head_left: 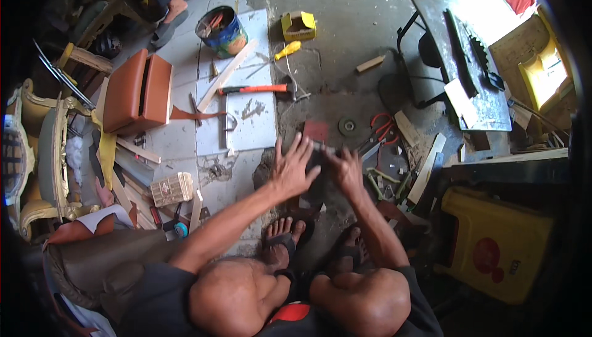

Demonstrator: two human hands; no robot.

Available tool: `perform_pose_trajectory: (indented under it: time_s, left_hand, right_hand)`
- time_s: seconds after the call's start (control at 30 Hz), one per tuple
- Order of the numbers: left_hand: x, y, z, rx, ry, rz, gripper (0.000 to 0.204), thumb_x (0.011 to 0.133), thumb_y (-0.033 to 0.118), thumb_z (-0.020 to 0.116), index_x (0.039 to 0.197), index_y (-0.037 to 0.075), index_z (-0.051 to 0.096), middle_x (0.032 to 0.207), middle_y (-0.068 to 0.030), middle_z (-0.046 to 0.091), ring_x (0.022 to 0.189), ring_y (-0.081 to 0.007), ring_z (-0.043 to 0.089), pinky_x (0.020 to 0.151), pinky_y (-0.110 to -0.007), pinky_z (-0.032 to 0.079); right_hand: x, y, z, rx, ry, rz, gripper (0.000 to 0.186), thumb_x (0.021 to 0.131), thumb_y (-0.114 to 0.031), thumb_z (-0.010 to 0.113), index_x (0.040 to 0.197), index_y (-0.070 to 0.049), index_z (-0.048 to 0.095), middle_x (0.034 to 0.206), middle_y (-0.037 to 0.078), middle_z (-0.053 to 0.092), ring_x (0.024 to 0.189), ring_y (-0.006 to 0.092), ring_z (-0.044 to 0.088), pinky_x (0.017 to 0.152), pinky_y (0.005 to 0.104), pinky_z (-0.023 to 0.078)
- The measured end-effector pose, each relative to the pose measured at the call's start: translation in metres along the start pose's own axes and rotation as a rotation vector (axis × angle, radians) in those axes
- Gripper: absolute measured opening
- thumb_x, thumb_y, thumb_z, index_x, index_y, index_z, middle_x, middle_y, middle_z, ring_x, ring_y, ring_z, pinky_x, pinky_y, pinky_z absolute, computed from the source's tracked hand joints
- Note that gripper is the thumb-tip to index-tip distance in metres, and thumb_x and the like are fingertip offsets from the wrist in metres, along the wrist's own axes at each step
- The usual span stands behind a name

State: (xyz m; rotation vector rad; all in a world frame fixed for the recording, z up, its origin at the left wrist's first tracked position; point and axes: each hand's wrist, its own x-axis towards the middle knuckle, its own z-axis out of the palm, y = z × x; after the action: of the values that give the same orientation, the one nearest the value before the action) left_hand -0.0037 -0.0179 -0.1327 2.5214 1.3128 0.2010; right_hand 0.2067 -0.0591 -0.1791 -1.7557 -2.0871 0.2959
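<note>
My left hand (293,167) is stretched over the floor in front of my feet, its fingers spread. Close by on the right, my right hand (345,173) is closed around a thin greyish strip (325,147), which reaches toward the left fingertips. Its exact kind is too blurred to tell. Beneath the hands lies a dark flat piece, partly covered by them. A reddish square piece (316,130) shows just beyond the fingers. To the right are a dark round roll (347,127), red-handled scissors (383,132) and a green-handled tool (374,184).
An orange-handled hammer (254,89), yellow screwdriver (288,49), paint-stained can (221,33) and yellow box (298,27) lie ahead. Brown upholstered pieces (137,93) stand left. A black table (441,35) and yellow plastic chair (493,241) stand right. Another person's foot (176,9) is far left.
</note>
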Motion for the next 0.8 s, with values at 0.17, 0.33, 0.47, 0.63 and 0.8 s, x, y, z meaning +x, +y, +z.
perform_pose_trajectory:
  time_s: [0.17, 0.33, 0.47, 0.63, 0.8]
  left_hand:
    - [-0.138, 0.04, 0.006, -0.124, -0.219, -0.015, 0.075, 0.102, 0.051, 0.052, 0.158, 0.003, 0.044, 0.165, -0.0148, 0.042, 0.159, -0.034, 0.026, 0.125, -0.068, 0.007]
    - [-0.031, 0.009, -0.004, -0.064, -0.117, 0.0, 0.073, 0.102, 0.05, 0.051, 0.156, 0.002, 0.046, 0.166, -0.0151, 0.04, 0.16, -0.0331, 0.024, 0.125, -0.067, 0.009]
    - [-0.025, -0.002, -0.002, -0.003, -0.078, 0.015, 0.073, 0.102, 0.05, 0.051, 0.155, 0.0, 0.046, 0.166, -0.0162, 0.041, 0.159, -0.0322, 0.025, 0.126, -0.066, 0.009]
    - [-0.139, 0.042, 0.005, -0.124, -0.277, -0.026, 0.079, 0.1, 0.053, 0.054, 0.157, 0.001, 0.044, 0.167, -0.0169, 0.038, 0.16, -0.0339, 0.023, 0.123, -0.071, 0.006]
    - [-0.01, 0.0, -0.007, -0.014, -0.059, -0.023, 0.073, 0.103, 0.05, 0.049, 0.156, 0.001, 0.045, 0.168, -0.0149, 0.038, 0.16, -0.0322, 0.024, 0.127, -0.066, 0.008]
  right_hand:
    - [-0.141, -0.051, -0.012, 0.126, -0.176, 0.037, 0.061, 0.088, -0.015, 0.06, 0.146, -0.033, 0.065, 0.101, 0.016, 0.057, 0.092, 0.0402, 0.052, 0.083, 0.052, 0.044]
    - [-0.035, -0.023, -0.025, 0.057, -0.086, 0.057, 0.063, 0.089, -0.016, 0.058, 0.151, -0.033, 0.06, 0.104, 0.017, 0.059, 0.094, 0.0421, 0.054, 0.084, 0.0526, 0.045]
    - [-0.019, -0.025, -0.015, 0.072, -0.067, 0.039, 0.064, 0.086, -0.015, 0.065, 0.148, -0.029, 0.063, 0.105, 0.018, 0.06, 0.096, 0.0393, 0.058, 0.089, 0.0555, 0.045]
    - [-0.13, -0.046, -0.015, 0.147, -0.195, 0.057, 0.066, 0.088, -0.017, 0.066, 0.15, -0.037, 0.06, 0.115, 0.021, 0.06, 0.104, 0.0484, 0.058, 0.089, 0.0585, 0.048]
    - [-0.01, -0.018, -0.013, 0.03, -0.068, 0.085, 0.062, 0.087, -0.017, 0.064, 0.147, -0.031, 0.063, 0.114, 0.021, 0.063, 0.103, 0.0474, 0.058, 0.09, 0.0578, 0.049]
